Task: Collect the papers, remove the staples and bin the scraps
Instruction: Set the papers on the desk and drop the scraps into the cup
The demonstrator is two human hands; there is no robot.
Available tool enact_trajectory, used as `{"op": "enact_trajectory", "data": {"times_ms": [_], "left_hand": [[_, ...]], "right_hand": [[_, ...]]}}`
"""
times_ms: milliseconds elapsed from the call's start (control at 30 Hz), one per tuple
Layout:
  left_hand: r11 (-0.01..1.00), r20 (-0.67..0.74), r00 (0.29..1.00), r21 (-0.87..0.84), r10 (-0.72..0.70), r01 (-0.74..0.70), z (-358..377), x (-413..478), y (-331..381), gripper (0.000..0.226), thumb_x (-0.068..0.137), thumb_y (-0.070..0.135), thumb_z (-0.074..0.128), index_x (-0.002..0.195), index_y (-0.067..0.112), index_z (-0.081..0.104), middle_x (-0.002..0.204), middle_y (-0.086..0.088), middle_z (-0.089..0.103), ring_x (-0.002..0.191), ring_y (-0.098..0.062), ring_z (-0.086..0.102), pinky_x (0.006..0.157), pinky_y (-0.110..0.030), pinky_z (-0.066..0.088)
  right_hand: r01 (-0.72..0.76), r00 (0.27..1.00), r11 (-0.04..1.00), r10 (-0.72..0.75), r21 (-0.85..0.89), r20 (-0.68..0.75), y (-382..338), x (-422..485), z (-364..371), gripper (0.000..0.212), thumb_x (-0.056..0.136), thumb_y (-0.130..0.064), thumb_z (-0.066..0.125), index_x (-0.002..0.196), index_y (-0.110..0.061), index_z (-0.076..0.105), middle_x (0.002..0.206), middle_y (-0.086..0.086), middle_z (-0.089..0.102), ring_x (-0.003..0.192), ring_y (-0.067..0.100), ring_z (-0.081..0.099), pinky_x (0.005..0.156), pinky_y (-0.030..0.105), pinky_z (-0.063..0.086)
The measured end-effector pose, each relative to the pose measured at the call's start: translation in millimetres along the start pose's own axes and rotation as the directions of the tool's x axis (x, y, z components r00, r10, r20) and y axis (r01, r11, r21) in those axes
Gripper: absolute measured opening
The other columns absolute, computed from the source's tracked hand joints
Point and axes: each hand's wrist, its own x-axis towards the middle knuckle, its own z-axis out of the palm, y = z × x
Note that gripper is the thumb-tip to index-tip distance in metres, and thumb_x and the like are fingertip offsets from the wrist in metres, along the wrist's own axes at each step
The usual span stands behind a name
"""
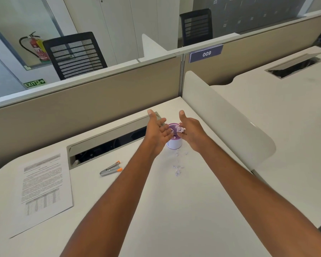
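Note:
A small white cup-shaped bin with a purple rim stands on the white desk. Both hands hover over its mouth. My left hand is spread, palm turned inward, fingers apart with nothing in it. My right hand cups a clump of pale purple paper scraps right above the rim. More scraps lie scattered on the desk in front of the bin. A stack of printed papers lies at the left. A metal staple remover with orange tips rests between the papers and my arms.
An open cable tray slot runs along the back of the desk under a beige partition. A white curved divider stands to the right, with a neighbouring desk beyond. Black chairs stand behind the partition.

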Motion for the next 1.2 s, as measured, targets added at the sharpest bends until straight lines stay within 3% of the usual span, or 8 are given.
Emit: {"op": "enact_trajectory", "data": {"times_ms": [133, 300, 467, 600, 700, 867, 1067, 1200], "left_hand": [[1.000, 0.003, 1.000, -0.010, 0.022, -0.022, -2.1, -1.5, 2.2, 0.102, 0.099, 0.086, 0.025, 0.168, 0.012, 0.037, 0.177, -0.019, 0.030, 0.158, -0.043, 0.041, 0.130, -0.054, 0.037], [0.999, 0.023, 1.000, 0.031, 0.020, -0.020, -1.0, -4.1, 4.8, 0.102, 0.097, 0.089, 0.022, 0.171, 0.018, 0.031, 0.180, -0.017, 0.022, 0.163, -0.039, 0.033, 0.134, -0.052, 0.028], [0.999, 0.050, 0.999, 0.031, 0.019, -0.021, 0.4, -4.2, 4.9, 0.107, 0.092, 0.094, 0.023, 0.172, 0.023, 0.028, 0.181, -0.012, 0.018, 0.161, -0.046, 0.034, 0.132, -0.058, 0.031], [1.000, 0.052, 0.998, 0.010, 0.022, -0.022, 2.8, -2.9, 5.9, 0.107, 0.092, 0.093, 0.025, 0.171, 0.022, 0.030, 0.181, -0.011, 0.019, 0.159, -0.048, 0.039, 0.130, -0.060, 0.035], [1.000, 0.057, 0.998, 0.008, 0.020, -0.020, 2.9, -2.5, 5.9, 0.108, 0.091, 0.093, 0.026, 0.170, 0.022, 0.033, 0.181, -0.012, 0.019, 0.159, -0.047, 0.038, 0.130, -0.061, 0.034], [1.000, 0.046, 0.999, -0.015, 0.019, -0.018, -0.4, 2.0, 7.1, 0.108, 0.091, 0.094, 0.027, 0.170, 0.020, 0.035, 0.181, -0.014, 0.022, 0.154, -0.050, 0.044, 0.128, -0.062, 0.038], [0.999, 0.011, 0.999, 0.014, 0.033, -0.033, -5.8, 6.4, 6.0, 0.105, 0.093, 0.092, 0.026, 0.167, 0.019, 0.040, 0.178, -0.016, 0.031, 0.152, -0.046, 0.048, 0.126, -0.062, 0.040], [0.997, -0.007, 0.998, 0.043, 0.069, -0.068, -12.0, 13.0, 3.8, 0.102, 0.096, 0.089, 0.026, 0.165, 0.016, 0.044, 0.174, -0.015, 0.038, 0.152, -0.042, 0.050, 0.127, -0.059, 0.041]], "right_hand": [[-0.027, 0.999, 0.999, 0.027, 0.019, 0.032, -4.5, -3.5, -0.9, 0.068, 0.102, -0.071, 0.048, 0.143, -0.017, 0.056, 0.135, 0.011, 0.062, 0.116, 0.031, 0.070, 0.100, 0.042, 0.063], [0.011, 0.997, 0.991, -0.021, 0.130, 0.077, -9.6, -9.9, -0.1, 0.073, 0.105, -0.068, 0.044, 0.157, -0.017, 0.048, 0.138, 0.006, 0.052, 0.099, 0.019, 0.065, 0.070, 0.027, 0.056], [0.091, 0.991, 0.996, -0.092, 0.016, 0.098, -4.4, -7.8, 0.2, 0.074, 0.105, -0.070, 0.040, 0.156, -0.017, 0.048, 0.135, 0.007, 0.062, 0.088, 0.012, 0.067, 0.084, 0.028, 0.058], [0.151, 0.983, 0.983, -0.139, -0.106, 0.117, 1.6, -6.6, 4.8, 0.064, 0.104, -0.073, 0.037, 0.139, -0.023, 0.058, 0.135, 0.005, 0.067, 0.119, 0.025, 0.071, 0.111, 0.045, 0.056], [0.182, 0.981, 0.980, -0.175, -0.083, 0.087, 2.4, -9.3, 8.9, 0.046, 0.104, -0.072, 0.040, 0.108, -0.031, 0.060, 0.107, -0.006, 0.070, 0.116, 0.025, 0.073, 0.108, 0.048, 0.058], [0.173, 0.983, 0.983, -0.168, -0.064, 0.080, 2.6, -13.7, 13.0, 0.046, 0.105, -0.070, 0.041, 0.101, -0.029, 0.063, 0.108, 0.000, 0.075, 0.108, 0.025, 0.078, 0.100, 0.043, 0.063], [0.147, 0.987, 0.988, -0.150, 0.051, 0.050, 10.0, -1.9, -3.0, 0.047, 0.107, -0.064, 0.045, 0.124, -0.023, 0.059, 0.110, -0.003, 0.069, 0.099, 0.014, 0.072, 0.099, 0.036, 0.058], [0.148, 0.988, 0.980, -0.151, 0.131, 0.015, 17.8, 7.7, -16.4, 0.043, 0.108, -0.053, 0.055, 0.133, -0.020, 0.066, 0.131, 0.004, 0.069, 0.124, 0.022, 0.070, 0.106, 0.037, 0.056]]}}
